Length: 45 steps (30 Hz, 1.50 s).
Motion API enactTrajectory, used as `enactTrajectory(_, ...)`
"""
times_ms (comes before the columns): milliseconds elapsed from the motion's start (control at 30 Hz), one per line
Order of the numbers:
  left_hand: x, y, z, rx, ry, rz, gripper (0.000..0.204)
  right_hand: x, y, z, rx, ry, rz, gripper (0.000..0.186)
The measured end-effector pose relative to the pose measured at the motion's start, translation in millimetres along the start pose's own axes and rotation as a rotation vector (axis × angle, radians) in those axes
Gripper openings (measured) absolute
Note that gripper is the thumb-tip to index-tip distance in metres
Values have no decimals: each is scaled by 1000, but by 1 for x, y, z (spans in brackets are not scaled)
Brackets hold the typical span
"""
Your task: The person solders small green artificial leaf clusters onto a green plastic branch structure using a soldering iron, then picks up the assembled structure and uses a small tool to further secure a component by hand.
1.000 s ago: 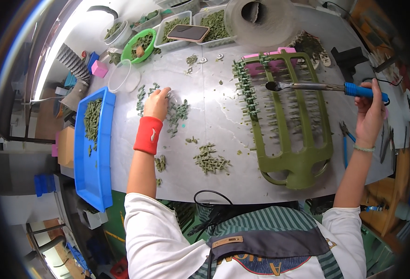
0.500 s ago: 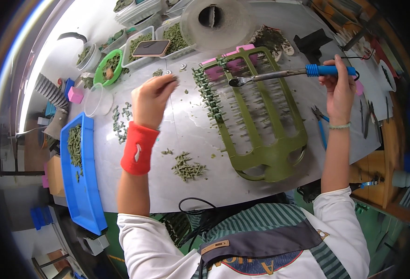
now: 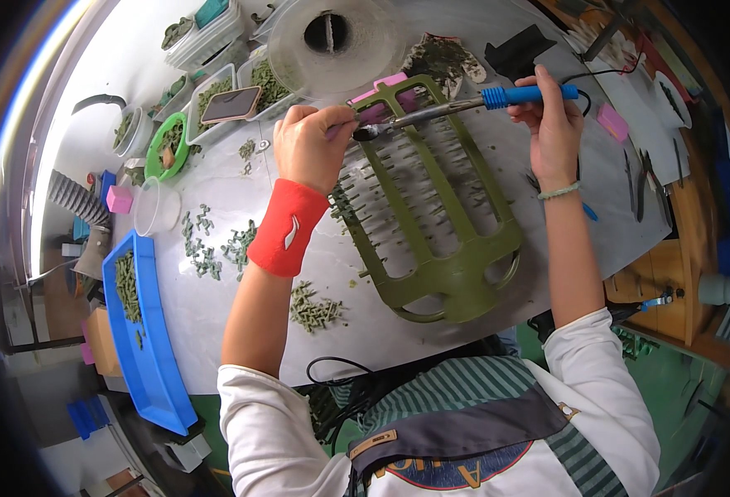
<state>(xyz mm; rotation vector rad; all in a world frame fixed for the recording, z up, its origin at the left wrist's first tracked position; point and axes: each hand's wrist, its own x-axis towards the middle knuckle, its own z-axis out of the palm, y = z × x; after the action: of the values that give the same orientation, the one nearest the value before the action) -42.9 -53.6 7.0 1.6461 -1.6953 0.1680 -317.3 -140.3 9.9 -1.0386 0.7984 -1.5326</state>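
Note:
My left hand (image 3: 311,145), with a red wristband, pinches at the upper left of a green slotted plastic frame (image 3: 472,269) lined with small spiky pieces; what its fingertips hold is hidden. My right hand (image 3: 555,132) grips the blue handle of a heated tool (image 3: 501,98), whose metal shaft reaches left to a dark rounded tip beside my left fingers. The frame lies over pink blocks (image 3: 390,81). Small green pieces lie in heaps (image 3: 315,306) left of and below the frame.
A blue tray (image 3: 166,381) is at left. Behind are a green basket (image 3: 181,159), boxes of pieces, a phone (image 3: 231,105) and a large translucent lid (image 3: 286,58). Pliers (image 3: 648,170), a cable and a dirty glove (image 3: 431,58) lie at right and back.
My left hand has moved up and right from the loose pieces to the frame's upper left corner, at the tool's tip. The tool has moved slightly; the view has shifted.

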Motion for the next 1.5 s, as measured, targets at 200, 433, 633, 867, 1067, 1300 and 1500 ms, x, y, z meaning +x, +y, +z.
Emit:
enactTrajectory(200, 1, 0, 3, 117, -35, 43, 9, 1, 7, 2, 31, -22, 6, 30)
enactTrajectory(433, 2, 1, -4, 170, -68, 32, 13, 2, 1, 2, -22, -8, -45, 32)
enactTrajectory(633, 1, -14, -10, -43, -28, 73, 18, -1, -21, -12, -93, 36, -10, 27)
enactTrajectory(867, -83, -191, -126, 615, -184, -531, 11, -8, -28, -10, -101, 7, 39, 26)
enactTrajectory(1067, -151, -230, -143, 559, -216, -323, 20, -10, -26, -10, -181, -19, -9, 25)
enactTrajectory(1300, -139, -221, -146, 491, -166, -607, 16, -17, -33, -2, -216, 27, -19, 27)
enactTrajectory(1500, -133, -229, -159, 293, -419, -501, 26, -19, -37, 1, -182, 27, -6, 26)
